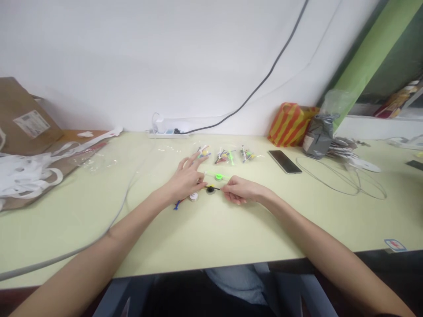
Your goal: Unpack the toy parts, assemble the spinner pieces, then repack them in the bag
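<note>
Between my hands, low over the table, is a small black plastic piece point(210, 189) with a round middle and thin arms. My right hand point(243, 190) is closed, its thumb and forefinger pinching the right arm of this piece. At the other end, my left hand point(187, 179) pinches with thumb and forefinger, while its other fingers stretch forward over the table. A bright green plastic piece point(218, 177) of similar shape lies just behind. Beside the left wrist are a white round piece point(193, 197) and a blue piece point(177, 204). Fine details are blurred.
Several small bundles of coloured plastic parts point(224, 156) lie behind my hands. A phone point(284, 161), a striped bag point(291, 124) and a dark pouch point(317, 136) are at right. White straps point(26, 178) and a brown paper bag point(24, 116) stand left, near a grey cable point(115, 218).
</note>
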A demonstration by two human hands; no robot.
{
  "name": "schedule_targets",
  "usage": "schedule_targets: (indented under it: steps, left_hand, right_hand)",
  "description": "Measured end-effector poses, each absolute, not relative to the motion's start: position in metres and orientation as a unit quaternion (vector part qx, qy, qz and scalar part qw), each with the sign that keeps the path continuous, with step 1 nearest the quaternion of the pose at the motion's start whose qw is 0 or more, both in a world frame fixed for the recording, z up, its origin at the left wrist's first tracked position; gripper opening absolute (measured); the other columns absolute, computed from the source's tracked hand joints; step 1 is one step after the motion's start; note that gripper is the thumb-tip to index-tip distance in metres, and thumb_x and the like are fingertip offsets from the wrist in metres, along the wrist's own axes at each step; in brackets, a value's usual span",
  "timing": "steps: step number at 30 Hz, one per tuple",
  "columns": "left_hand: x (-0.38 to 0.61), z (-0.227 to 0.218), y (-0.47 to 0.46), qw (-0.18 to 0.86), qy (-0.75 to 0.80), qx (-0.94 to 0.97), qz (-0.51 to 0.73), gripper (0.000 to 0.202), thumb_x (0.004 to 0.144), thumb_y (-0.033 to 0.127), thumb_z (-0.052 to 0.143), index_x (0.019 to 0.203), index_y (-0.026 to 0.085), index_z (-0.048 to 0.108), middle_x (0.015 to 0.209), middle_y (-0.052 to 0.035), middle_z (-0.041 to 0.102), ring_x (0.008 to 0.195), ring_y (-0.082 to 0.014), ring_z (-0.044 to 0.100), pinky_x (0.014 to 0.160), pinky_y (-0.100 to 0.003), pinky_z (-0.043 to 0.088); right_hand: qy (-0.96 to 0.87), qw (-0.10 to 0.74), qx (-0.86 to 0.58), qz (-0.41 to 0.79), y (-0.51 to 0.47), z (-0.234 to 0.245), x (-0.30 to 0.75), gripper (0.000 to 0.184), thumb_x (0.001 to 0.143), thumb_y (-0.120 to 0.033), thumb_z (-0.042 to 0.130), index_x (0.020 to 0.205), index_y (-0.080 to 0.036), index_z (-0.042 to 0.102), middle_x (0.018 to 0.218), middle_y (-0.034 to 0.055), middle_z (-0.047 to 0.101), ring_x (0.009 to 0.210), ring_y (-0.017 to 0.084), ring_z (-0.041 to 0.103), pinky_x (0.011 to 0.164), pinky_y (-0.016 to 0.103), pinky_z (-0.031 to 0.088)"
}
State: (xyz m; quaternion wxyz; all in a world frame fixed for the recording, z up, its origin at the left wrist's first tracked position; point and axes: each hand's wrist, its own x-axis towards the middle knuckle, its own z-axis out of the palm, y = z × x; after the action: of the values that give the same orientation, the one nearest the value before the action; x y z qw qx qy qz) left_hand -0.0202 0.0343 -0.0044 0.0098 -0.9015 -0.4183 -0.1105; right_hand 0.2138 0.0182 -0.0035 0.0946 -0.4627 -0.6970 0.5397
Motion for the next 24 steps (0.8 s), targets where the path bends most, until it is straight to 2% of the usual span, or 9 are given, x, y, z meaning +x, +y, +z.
schedule_targets:
  steps: [6, 15, 24]
  left_hand:
    - [-0.018, -0.003, 0.031, 0.029, -0.416, -0.901, -0.119, 0.028, 0.093, 0.028, 0.059, 0.067, 0.017, 0.062, 0.162, -0.0070, 0.030, 0.154, -0.0326, 0.009, 0.122, -0.061, 0.016]
    - [-0.016, -0.006, 0.028, 0.029, -0.416, -0.903, -0.104, 0.032, 0.095, 0.028, 0.052, 0.066, 0.017, 0.061, 0.162, -0.0063, 0.030, 0.154, -0.0341, 0.009, 0.122, -0.062, 0.015]
    - [-0.024, -0.008, 0.027, 0.014, -0.400, -0.903, -0.156, 0.034, 0.097, 0.030, 0.047, 0.068, 0.017, 0.061, 0.155, -0.0080, 0.039, 0.153, -0.0346, 0.015, 0.121, -0.063, 0.018]
  right_hand:
    - [-0.717, 0.076, -0.468, 0.511, 0.017, 0.000, 0.211, 0.037, 0.091, -0.013, 0.045, 0.055, -0.013, 0.055, 0.039, -0.0030, 0.050, 0.032, 0.005, 0.038, 0.035, 0.017, 0.028]
    - [-0.715, 0.041, -0.446, 0.537, 0.026, -0.001, 0.215, 0.033, 0.090, -0.017, 0.047, 0.057, -0.014, 0.055, 0.038, -0.0034, 0.047, 0.033, 0.006, 0.036, 0.034, 0.017, 0.027]
    - [-0.692, 0.123, -0.421, 0.574, 0.020, -0.015, 0.223, 0.032, 0.093, -0.026, 0.047, 0.066, -0.013, 0.058, 0.046, -0.0005, 0.056, 0.034, 0.007, 0.041, 0.033, 0.017, 0.030]
